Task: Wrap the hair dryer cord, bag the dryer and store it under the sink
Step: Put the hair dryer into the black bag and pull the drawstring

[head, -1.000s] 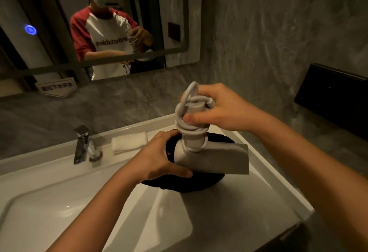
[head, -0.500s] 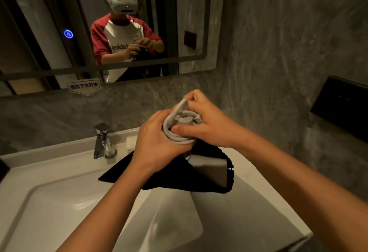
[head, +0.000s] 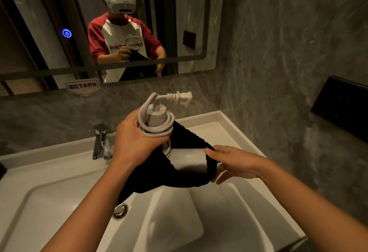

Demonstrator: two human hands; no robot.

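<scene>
Nearest lay the white glossy basin of the sink (head: 59,212), smooth and rectangular, with one round chrome drain stopper (head: 120,210) in its floor. Above it hung one black cloth bag (head: 159,174), soft and matte, its mouth stretched open. The right hand (head: 233,164) pinched the bag's rim with curled fingers, pulling it outward. The left hand (head: 135,140) was closed around the handle of the single hair dryer (head: 157,118), a pale grey, smooth plastic cylinder standing upright with its lower end down inside the bag. One white rubbery cord (head: 157,130) was coiled in several loops around the handle, and its flat-pronged plug (head: 180,97) jutted out sideways at the top. Behind, one angular chrome faucet (head: 100,142) stood on the white desk (head: 209,118). Farther back rose a grey marbled wall (head: 278,52) and one mirror (head: 39,23) with a glowing blue button (head: 66,33).
</scene>
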